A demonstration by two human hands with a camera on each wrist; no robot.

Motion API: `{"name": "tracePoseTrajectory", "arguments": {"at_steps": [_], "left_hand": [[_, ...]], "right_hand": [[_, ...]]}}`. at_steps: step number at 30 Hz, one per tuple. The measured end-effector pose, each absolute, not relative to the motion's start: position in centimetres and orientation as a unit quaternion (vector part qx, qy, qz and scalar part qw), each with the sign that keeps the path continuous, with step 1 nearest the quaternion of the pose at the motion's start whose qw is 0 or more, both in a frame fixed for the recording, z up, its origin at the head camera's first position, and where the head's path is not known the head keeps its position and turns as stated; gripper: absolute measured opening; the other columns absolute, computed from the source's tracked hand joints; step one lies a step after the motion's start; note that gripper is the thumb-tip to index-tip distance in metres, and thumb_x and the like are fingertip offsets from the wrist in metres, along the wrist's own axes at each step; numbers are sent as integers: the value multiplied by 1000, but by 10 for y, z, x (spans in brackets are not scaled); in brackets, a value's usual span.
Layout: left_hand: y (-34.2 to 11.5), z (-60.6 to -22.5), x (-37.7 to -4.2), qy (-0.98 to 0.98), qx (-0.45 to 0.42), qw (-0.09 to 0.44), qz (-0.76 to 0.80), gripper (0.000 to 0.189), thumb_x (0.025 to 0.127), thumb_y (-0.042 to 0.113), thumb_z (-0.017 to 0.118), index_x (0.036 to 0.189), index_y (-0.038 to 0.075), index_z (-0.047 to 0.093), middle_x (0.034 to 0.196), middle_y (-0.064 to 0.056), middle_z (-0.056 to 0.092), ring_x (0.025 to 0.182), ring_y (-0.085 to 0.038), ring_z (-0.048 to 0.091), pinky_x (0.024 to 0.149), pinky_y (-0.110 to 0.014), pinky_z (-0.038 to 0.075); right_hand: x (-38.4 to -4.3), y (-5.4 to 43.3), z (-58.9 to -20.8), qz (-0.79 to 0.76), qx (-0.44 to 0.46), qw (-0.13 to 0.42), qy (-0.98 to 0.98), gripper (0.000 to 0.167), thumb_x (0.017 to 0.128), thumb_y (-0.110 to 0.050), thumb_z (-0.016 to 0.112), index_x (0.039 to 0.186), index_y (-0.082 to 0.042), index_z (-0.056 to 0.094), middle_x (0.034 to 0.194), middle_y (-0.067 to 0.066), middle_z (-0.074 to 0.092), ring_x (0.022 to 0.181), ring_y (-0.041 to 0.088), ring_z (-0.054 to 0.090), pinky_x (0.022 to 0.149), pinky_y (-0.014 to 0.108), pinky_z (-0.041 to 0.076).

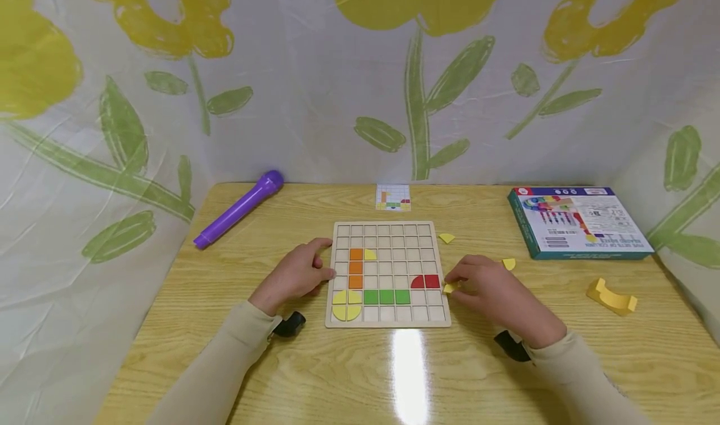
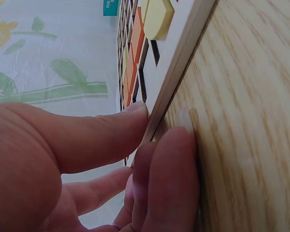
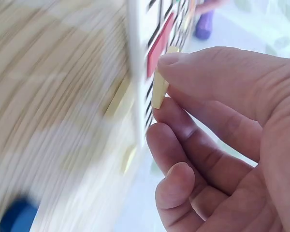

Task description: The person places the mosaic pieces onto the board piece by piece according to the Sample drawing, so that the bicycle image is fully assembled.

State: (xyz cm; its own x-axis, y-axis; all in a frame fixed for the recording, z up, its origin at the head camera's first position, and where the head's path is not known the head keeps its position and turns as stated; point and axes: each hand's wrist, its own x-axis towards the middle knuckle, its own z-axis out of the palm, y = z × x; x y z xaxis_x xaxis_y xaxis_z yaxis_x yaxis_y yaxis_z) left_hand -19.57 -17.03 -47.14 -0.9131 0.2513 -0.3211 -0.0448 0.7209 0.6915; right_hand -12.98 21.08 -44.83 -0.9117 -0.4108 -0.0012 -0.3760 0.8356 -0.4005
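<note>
The right hand (image 1: 495,290) pinches a yellow piece (image 3: 159,89) between thumb and fingertips, at the grid board's (image 1: 388,324) near-side rim. The piece looks light, stiff and probably smooth; its edges should give the surest hold. Across the board, seemingly rigid but apt to slide, the left hand (image 1: 292,275) holds the opposite rim, fingers curled. Beyond the right hand lie two loose yellow pieces (image 1: 509,264).

Left grip (image 2: 89,147) touches 1 board (image 2: 173,59).
</note>
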Motion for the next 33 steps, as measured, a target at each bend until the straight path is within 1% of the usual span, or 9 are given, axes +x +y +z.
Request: {"name": "tracePoseTrajectory", "arguments": {"at_steps": [5,9,13,16,22,33], "left_hand": [[-171,-472,-197,903,52,204,375,71,101,20,77,164,16,44,102,-10,60,69,-20,62,64,-31,53],[-171,-472,-198,902,55,205,375,71,102,19,76,165,15,43,101,-10,61,68,-20,62,64,-31,53],[-170,-471,-198,904,58,204,370,71,102,20,77,164,15,43,100,-10,61,69,-20,62,65,-31,52],[-169,-472,-198,906,63,201,366,70,101,21,77,164,15,44,100,-10,61,69,-19,62,66,-31,51],[-169,-472,-197,906,70,197,368,70,101,21,77,163,13,45,98,-9,62,68,-19,61,65,-31,51],[-171,-472,-197,908,60,197,364,71,101,21,77,164,15,45,100,-9,61,71,-20,61,66,-31,51]], "right_hand": [[-132,186,-451,-208,-230,49,950,14,93,-17,86,107,-17,83,105,-6,71,94,12,62,85,33,58],[-131,173,-455,-211,-254,56,942,16,92,-14,87,107,-16,83,104,-6,70,93,10,63,81,27,57],[-130,167,-459,-211,-279,48,936,17,92,-9,86,108,-13,83,105,-5,71,96,11,66,83,27,60],[-130,166,-463,-209,-287,40,934,17,92,-9,85,108,-12,82,104,-4,71,96,12,66,84,28,60],[-130,167,-463,-206,-282,36,936,17,92,-9,85,108,-13,82,102,-6,70,92,10,62,83,28,60],[-131,164,-464,-209,-278,41,937,16,92,-10,86,107,-13,82,102,-5,69,93,10,63,83,27,60]]}}
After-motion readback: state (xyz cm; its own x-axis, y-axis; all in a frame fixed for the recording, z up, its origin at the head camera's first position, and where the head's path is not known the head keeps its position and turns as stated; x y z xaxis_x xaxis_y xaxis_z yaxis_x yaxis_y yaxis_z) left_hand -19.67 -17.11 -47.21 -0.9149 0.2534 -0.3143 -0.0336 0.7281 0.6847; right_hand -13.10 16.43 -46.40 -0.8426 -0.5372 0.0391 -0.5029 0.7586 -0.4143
